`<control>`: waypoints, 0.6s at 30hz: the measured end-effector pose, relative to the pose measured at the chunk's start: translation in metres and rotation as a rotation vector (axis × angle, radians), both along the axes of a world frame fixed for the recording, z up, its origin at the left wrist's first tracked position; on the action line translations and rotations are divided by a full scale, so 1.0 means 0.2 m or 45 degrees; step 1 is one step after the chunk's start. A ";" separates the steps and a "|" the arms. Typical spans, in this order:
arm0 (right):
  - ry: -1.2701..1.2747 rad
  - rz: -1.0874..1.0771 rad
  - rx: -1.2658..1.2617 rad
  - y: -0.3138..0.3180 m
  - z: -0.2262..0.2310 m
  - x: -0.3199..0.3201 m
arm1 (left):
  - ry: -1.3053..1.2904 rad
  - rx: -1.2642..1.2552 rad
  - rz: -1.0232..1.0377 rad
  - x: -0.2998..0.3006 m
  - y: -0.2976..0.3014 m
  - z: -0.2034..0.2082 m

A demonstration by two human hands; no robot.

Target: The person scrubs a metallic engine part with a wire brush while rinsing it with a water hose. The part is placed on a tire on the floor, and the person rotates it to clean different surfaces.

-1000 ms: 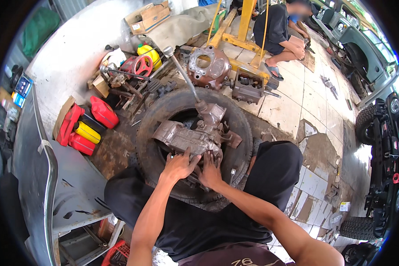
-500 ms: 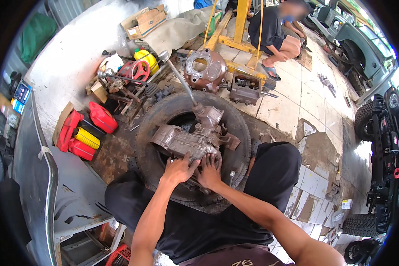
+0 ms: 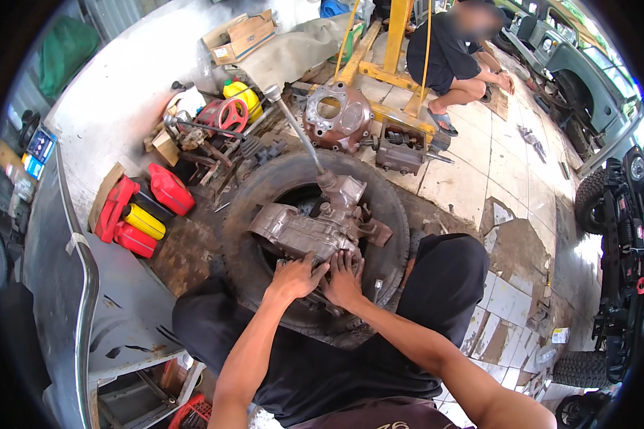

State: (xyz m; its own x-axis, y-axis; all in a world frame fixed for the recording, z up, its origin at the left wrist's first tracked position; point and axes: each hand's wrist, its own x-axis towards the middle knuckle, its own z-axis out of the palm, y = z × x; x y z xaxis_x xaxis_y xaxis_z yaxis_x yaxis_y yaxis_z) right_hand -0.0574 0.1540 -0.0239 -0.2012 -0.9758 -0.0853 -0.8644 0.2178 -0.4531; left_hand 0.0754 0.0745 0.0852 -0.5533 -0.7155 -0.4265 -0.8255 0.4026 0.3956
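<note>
A brown-grey gearbox casing [image 3: 304, 229] lies on a tyre [image 3: 247, 193] between my knees. Its long gear lever [image 3: 297, 129] rises from the top and leans to the far left. On the casing's near edge rests my left hand [image 3: 298, 277], with index finger and thumb apart. Close beside it, my right hand [image 3: 343, 279] lies with fingers stretched over the metal. Neither hand wraps round the casing. Whatever is under my palms is hidden.
Beyond the tyre lie a bell housing [image 3: 338, 118] and an opened gearbox [image 3: 401, 148]. Red containers [image 3: 170, 189] and a yellow bottle [image 3: 143, 222] stand left. A co-worker [image 3: 447, 61] squats at the far right. A vehicle front [image 3: 615, 250] lines the right side.
The whole view has shifted slightly. Both hands stay at the casing's near edge, with small finger movements. The co-worker's arms now reach farther right.
</note>
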 end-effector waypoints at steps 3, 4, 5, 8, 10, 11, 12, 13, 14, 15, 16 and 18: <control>0.085 0.146 0.031 0.08 0.02 0.05 | 0.003 0.002 -0.006 0.01 0.00 -0.03; 0.092 0.182 0.057 0.07 0.03 0.06 | 0.001 -0.001 -0.013 0.01 0.00 -0.04; 0.119 0.114 0.051 0.05 0.03 0.05 | -0.022 -0.004 -0.031 0.01 0.01 -0.02; -0.051 0.071 0.057 -0.01 0.04 -0.02 | 0.002 0.068 -0.013 -0.02 -0.02 0.04; -0.007 0.114 0.063 0.04 0.04 0.04 | -0.010 0.032 -0.018 0.00 -0.01 0.02; -0.031 0.129 0.105 0.06 0.09 0.06 | -0.013 0.012 -0.021 0.00 -0.01 0.02; -0.056 0.144 0.147 0.06 0.12 0.07 | -0.004 0.015 -0.020 0.00 -0.02 0.02; -0.043 0.102 0.133 0.03 0.08 0.06 | 0.003 0.017 -0.020 -0.01 -0.03 0.02; -0.120 0.061 0.118 0.00 0.05 0.03 | 0.008 0.029 -0.022 -0.01 -0.02 0.03; -0.197 0.023 0.109 -0.02 0.03 0.00 | 0.023 0.025 -0.019 -0.01 -0.01 0.02; -0.275 -0.017 0.101 -0.02 0.01 -0.01 | 0.038 0.022 -0.015 0.00 -0.01 0.00; -0.131 0.044 0.025 0.03 0.02 0.04 | 0.052 0.002 -0.012 0.00 -0.02 0.01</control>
